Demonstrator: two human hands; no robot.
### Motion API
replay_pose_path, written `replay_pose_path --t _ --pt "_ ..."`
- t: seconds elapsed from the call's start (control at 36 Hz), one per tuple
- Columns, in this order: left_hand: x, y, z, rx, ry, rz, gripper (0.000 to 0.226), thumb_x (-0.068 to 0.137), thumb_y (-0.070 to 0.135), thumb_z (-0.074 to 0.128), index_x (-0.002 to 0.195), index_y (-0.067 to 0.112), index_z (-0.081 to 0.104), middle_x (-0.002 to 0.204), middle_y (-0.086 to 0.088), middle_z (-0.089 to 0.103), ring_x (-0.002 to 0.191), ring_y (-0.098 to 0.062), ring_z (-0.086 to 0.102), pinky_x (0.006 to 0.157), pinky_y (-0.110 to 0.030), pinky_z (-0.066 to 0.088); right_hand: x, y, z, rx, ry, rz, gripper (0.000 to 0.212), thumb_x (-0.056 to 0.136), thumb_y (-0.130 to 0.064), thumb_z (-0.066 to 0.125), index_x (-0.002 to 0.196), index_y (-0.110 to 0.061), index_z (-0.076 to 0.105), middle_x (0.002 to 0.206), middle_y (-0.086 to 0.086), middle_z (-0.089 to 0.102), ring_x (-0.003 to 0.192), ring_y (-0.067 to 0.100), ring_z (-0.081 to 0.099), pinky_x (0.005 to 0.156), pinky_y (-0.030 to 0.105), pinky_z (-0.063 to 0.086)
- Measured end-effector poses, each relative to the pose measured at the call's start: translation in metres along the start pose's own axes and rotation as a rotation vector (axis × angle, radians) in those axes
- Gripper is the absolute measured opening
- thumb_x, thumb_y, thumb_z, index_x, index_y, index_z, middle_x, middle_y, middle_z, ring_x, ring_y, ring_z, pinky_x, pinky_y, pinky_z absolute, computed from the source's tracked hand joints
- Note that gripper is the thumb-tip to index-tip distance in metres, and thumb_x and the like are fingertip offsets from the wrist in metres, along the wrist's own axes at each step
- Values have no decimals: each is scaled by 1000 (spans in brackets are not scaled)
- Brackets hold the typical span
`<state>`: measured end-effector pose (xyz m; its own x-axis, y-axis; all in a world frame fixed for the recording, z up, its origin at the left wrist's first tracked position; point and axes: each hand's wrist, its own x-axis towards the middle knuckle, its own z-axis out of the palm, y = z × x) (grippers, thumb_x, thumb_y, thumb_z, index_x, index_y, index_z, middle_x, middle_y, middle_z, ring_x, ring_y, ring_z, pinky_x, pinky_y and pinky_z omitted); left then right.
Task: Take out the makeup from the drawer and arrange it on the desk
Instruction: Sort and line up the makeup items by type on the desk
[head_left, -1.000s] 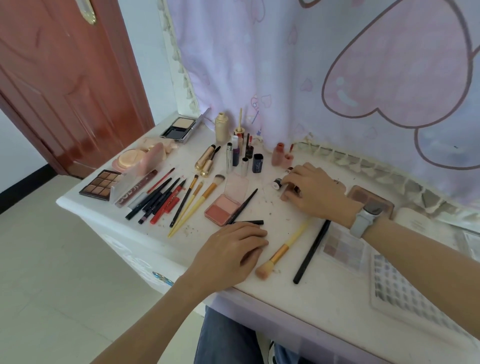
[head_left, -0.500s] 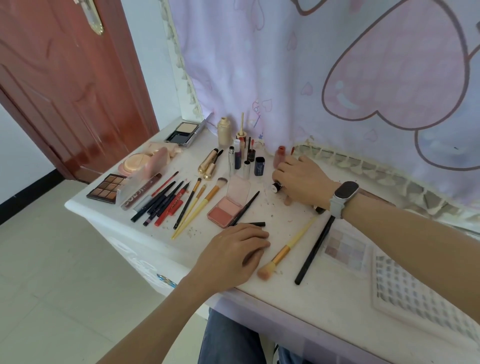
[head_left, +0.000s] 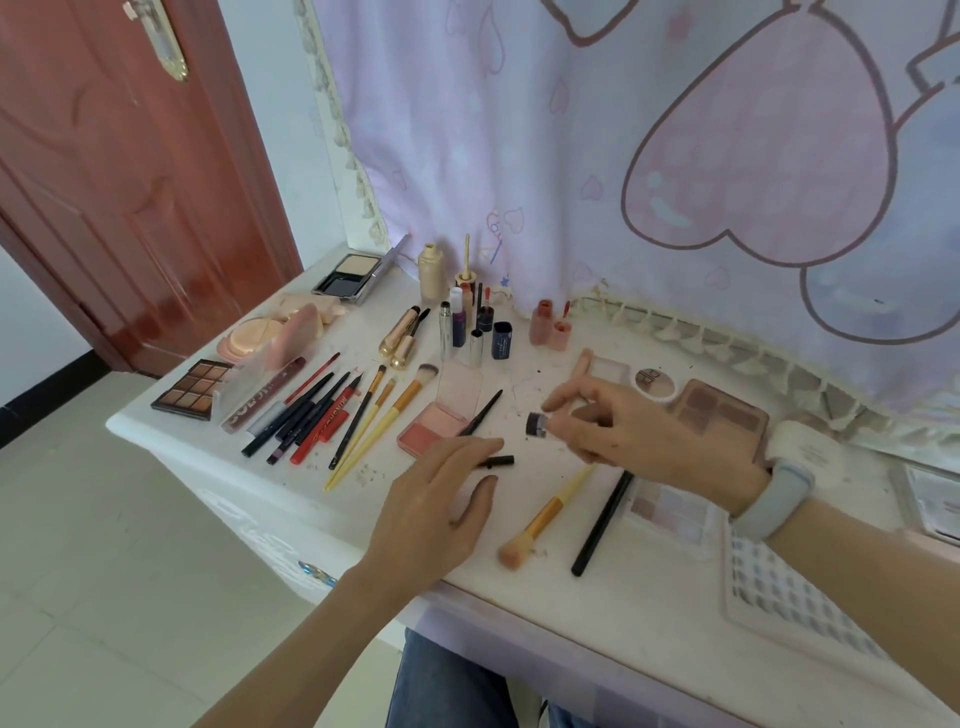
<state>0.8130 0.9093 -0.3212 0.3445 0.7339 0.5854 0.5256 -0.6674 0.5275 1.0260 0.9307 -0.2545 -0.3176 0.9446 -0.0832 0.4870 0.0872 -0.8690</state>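
On the white surface (head_left: 597, 623) in front of me, seen from my head camera, most of the makeup is already out and laid in groups: pencils and brushes (head_left: 332, 415) in a fan at the left, bottles and tubes (head_left: 467, 322) standing at the far side, palettes (head_left: 719, 410) to the right. My right hand (head_left: 649, 436) hovers above the middle of the surface, its fingers (head_left: 563, 428) pinching a small item with a dark cap (head_left: 535, 423), held clear of the top. It is too blurred to say just what it is. My left hand (head_left: 441, 509) rests nearer to me with its fingers stretched out and relaxed, gripping nothing; the fingertips lie just beside a short black stick (head_left: 501, 460) and the open pink blush compact (head_left: 441, 415). A yellow-handled brush (head_left: 545, 519) and a long black pencil (head_left: 602, 519) lie slantwise between my hands, not yet lined up with the others.

I judge I am in the arranging step, placing one small piece. The next move calls for setting it upright among the far bottles, or beside the compact, without knocking the standing tubes. The drawer is not in view.
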Motion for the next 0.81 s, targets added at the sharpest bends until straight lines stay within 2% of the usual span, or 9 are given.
replay_pose_path --t 0.11,0.19,0.25,0.31,0.39,0.44,0.53,0.69,0.81 --pt "13 10 2 -82 -5 -34 48 83 36 56 126 17 47 117 1 51 95 -2 51 79 -14 49 -8 -10 11 99 22 26 21 92 -32 52 82 -13 51 43 -6 52 38 7 34 40 12 30" --pt "26 17 4 -53 -21 -19 47 81 38 64 117 9 57 101 2 58 82 1 47 74 -5 44 -7 -17 18 98 128 13 33 96 -34 42 72 -11 47 38 -8 44 34 5 32 38 13 28" --pt "32 20 4 -2 -7 6 37 82 36 63 106 8 62 84 2 59 71 1 43 66 -6 43 -5 -21 19 149 215 44 37 98 -33 39 70 -11 48 39 -10 41 34 6 33 38 14 28" --pt "36 24 4 33 13 42 35 84 41 58 100 10 61 80 11 50 69 0 39 60 -4 39 -3 -25 16 188 253 85 36 99 -29 36 72 -10 50 41 -6 42 33 7 33 36 15 27" --pt "43 31 1 112 27 96 24 87 42 48 92 18 51 76 16 39 58 -4 33 46 -6 31 -3 -28 12 273 229 144 30 100 -20 35 77 -9 50 42 -5 40 30 5 31 33 15 24" --pt "46 33 0 158 9 128 25 86 40 48 83 16 48 71 14 37 50 -4 26 40 -7 20 -3 -29 12 289 223 171 28 100 -18 35 79 -12 53 50 -3 42 31 3 34 33 15 28" --pt "49 30 1 170 -40 167 30 84 36 49 71 9 50 65 4 44 49 -4 22 44 -6 13 -1 -26 14 262 232 167 29 100 -17 34 79 -18 55 65 2 42 41 7 39 39 17 32" --pt "47 24 13 42 -109 52 39 90 42 37 66 13 47 58 7 39 47 -9 34 41 -27 29 1 -15 16 208 268 93 29 100 -18 31 85 -24 55 77 12 46 43 -1 40 42 13 39" --pt "47 21 16 -3 -159 -73 40 88 55 27 63 25 38 51 11 32 45 -8 33 45 -20 25 -1 -11 11 158 279 -12 19 99 -18 37 94 -27 52 80 21 50 58 10 43 52 18 44"
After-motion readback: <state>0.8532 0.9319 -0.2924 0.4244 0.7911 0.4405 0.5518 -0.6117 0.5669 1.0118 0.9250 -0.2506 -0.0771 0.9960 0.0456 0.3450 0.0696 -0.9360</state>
